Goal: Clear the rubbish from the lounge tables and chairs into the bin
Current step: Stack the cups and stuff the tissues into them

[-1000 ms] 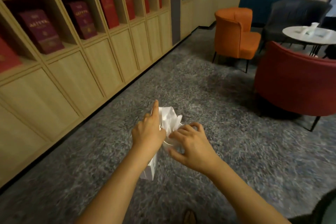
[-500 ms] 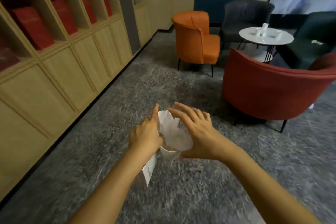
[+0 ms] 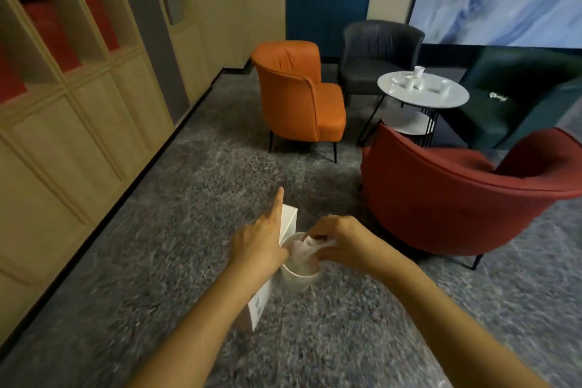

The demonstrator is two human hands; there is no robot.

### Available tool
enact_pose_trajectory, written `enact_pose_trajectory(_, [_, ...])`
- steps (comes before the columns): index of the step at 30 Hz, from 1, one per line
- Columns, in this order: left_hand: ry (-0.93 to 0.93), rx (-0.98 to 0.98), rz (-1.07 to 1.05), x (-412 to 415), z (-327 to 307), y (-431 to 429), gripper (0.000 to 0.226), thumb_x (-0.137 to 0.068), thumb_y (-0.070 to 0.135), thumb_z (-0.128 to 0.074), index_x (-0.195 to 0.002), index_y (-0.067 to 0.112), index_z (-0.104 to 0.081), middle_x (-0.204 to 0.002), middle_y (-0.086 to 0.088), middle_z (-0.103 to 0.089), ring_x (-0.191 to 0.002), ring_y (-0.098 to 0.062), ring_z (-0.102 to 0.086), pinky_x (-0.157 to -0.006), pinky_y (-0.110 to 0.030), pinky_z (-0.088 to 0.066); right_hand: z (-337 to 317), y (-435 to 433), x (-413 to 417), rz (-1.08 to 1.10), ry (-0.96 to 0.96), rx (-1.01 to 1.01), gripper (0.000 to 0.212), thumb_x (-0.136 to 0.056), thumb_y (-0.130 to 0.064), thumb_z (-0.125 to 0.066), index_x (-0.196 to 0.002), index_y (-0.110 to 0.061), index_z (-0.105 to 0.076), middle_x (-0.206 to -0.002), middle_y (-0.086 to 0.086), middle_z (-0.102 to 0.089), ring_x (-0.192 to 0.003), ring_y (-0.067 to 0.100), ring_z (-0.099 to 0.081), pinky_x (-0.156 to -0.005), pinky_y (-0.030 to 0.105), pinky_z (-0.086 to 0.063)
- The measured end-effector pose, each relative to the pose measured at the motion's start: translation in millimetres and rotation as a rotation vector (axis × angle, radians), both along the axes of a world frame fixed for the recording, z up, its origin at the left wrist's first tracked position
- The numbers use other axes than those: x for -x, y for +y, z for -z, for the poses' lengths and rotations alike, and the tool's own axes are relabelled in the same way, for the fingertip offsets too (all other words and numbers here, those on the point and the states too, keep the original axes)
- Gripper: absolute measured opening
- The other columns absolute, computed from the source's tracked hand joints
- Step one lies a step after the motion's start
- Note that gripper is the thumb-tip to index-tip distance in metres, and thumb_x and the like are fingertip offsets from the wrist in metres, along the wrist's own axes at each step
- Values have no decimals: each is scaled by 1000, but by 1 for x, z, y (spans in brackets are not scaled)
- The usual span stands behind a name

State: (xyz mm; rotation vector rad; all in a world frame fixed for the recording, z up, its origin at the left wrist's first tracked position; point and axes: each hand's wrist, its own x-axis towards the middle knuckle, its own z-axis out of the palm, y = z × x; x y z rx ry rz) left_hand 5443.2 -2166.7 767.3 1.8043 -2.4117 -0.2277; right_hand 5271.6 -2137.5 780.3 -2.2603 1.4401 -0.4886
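Low centre, the left hand [image 3: 258, 246] grips a white box [image 3: 288, 220] and a paper cup [image 3: 299, 277] together, with the index finger straight toward 12 o'clock. The right hand [image 3: 343, 242] has its fingers [image 3: 318, 230] pinching crumpled tissue [image 3: 304, 249] inside the cup. At 1 o'clock, more cups [image 3: 409, 82] stand on the round desk [image 3: 453, 101].

Crumpled tissue [image 3: 306, 249] inside white cup [image 3: 299, 279]
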Motion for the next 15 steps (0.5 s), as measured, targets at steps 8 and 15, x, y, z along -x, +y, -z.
enact_pose_trajectory(8, [42,-11,115,63,10,-174,96,-86,43,-55,-140,36,25,-125,-11,-54,-102,-31,-58,-70,-35,-41,11,-151,21,152,34,174,10,-74,-16,-73,-83,-13,-73,-85,9,-61,-76,17,-50,-64,26,-34])
enact_pose_trajectory(15, [18,8,135,119,15,-357,95,-86,30,-56,-142,35,21,-122,-10,-55,-98,-31,-59,-75,-39,-45,28,-318,77,208,22,30,16,-85,-22,-62,-89,-9,-69,-90,9,-69,-79,23,-61,-69,31,-47])
